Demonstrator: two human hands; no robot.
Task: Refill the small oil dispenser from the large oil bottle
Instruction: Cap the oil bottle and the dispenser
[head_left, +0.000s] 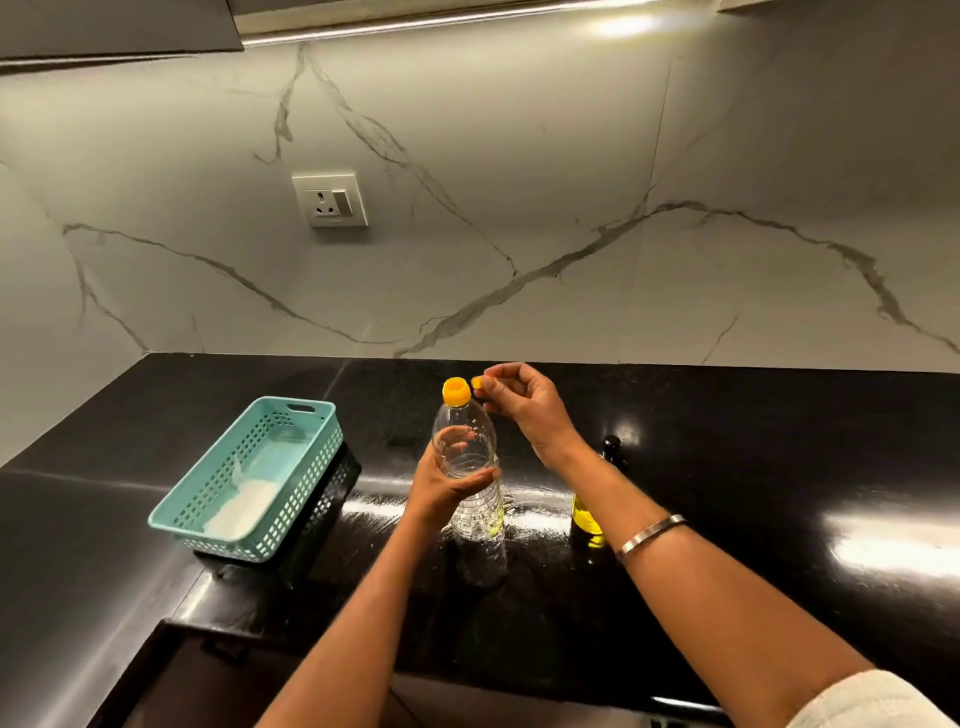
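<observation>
A large clear plastic oil bottle (470, 467) with a yellow cap collar (456, 391) stands upright on the black counter. My left hand (441, 486) grips its middle. My right hand (519, 402) is raised beside the bottle's top and pinches a small yellow cap piece (476, 383) just right of the open mouth. The small dark oil dispenser (589, 519), with yellowish oil in its lower part and a black top (611, 443), stands behind my right forearm and is partly hidden by it.
A teal perforated basket (311, 447) with something white inside sits on the counter (753, 467) to the left, stacked on a black basket. A wall socket (331, 200) is on the marble backsplash. A sink edge (171, 639) lies at lower left.
</observation>
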